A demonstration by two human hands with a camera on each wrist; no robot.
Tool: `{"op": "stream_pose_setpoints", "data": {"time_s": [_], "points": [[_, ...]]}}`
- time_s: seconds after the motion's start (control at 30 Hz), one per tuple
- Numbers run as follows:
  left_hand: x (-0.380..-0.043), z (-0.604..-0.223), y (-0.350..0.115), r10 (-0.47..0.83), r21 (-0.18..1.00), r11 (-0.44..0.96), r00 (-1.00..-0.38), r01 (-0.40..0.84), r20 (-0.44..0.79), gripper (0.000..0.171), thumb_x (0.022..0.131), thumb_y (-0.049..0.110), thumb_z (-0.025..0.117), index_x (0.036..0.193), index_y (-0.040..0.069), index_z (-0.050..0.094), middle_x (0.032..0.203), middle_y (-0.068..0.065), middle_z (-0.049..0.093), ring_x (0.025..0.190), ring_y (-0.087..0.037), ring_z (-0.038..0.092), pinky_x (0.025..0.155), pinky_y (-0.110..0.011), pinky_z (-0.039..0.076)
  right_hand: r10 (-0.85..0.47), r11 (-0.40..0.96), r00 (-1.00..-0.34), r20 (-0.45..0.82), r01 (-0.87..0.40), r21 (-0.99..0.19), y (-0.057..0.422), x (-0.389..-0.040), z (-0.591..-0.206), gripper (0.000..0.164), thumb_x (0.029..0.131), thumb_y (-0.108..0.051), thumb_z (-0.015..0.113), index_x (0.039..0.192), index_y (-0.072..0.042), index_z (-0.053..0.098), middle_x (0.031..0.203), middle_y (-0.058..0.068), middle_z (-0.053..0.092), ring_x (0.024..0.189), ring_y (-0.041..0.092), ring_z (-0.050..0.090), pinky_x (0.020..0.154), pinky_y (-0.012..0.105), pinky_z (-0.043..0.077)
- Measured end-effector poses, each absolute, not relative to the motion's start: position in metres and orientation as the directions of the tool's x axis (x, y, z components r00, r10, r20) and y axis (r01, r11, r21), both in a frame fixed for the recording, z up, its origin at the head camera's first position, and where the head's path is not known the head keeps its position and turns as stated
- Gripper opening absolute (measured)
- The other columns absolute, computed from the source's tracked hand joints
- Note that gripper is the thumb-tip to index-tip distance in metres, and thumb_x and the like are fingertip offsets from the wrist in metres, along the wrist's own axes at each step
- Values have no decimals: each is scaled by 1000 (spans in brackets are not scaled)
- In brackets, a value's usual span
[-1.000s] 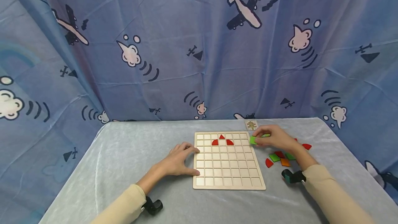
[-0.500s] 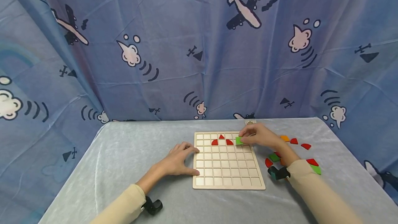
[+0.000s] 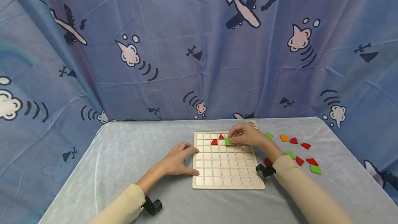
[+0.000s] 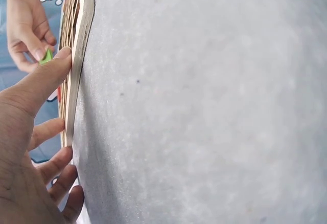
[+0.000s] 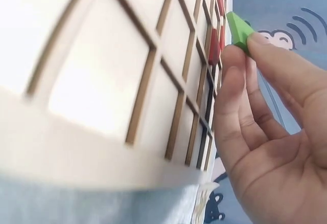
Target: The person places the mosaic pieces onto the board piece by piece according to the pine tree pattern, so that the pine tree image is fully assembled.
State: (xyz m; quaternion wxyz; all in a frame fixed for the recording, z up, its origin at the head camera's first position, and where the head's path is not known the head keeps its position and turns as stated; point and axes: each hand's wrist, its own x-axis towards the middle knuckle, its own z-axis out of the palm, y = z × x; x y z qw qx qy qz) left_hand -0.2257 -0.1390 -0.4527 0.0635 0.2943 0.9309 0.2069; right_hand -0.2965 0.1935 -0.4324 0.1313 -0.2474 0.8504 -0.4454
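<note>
A wooden grid board (image 3: 227,164) lies on the table. My left hand (image 3: 180,160) rests at its left edge with thumb and fingers spread, touching the rim; the left wrist view shows the thumb (image 4: 48,75) on the board's edge. My right hand (image 3: 247,136) pinches a green square tile (image 3: 228,141) between thumb and fingers over the board's upper rows. In the right wrist view this green tile (image 5: 238,32) is tilted and held above the cells. A red triangle (image 3: 221,136) and a red quarter-circle tile (image 3: 214,142) sit in cells to its left. The other red quarter-circle is hidden.
Right of the board lie loose tiles: an orange square (image 3: 284,138), red quarter-circles (image 3: 306,146) and green squares (image 3: 315,169). My right forearm covers some of them. A small patterned card (image 3: 252,124) lies behind the board. A blue printed curtain (image 3: 199,44) hangs behind the table.
My right hand has moved left with the green tile, from beyond the board's right edge to over its upper rows. It now covers the right red quarter-circle. My left hand stays put.
</note>
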Motion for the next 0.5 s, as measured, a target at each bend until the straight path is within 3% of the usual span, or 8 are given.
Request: {"op": "stream_pose_setpoints", "data": {"time_s": [0.5], "points": [[-225,-450,-138,569,415,748,-822,517,0,75,75,58,78,137,25,54,140,-2,47,126,-24,44,103,-52,38,-518,472,-855,-31,-255,-844,177,-302,-437,19,89,-11,72,104,1,70,92,23,72,78,28,72,68,38,59]]}}
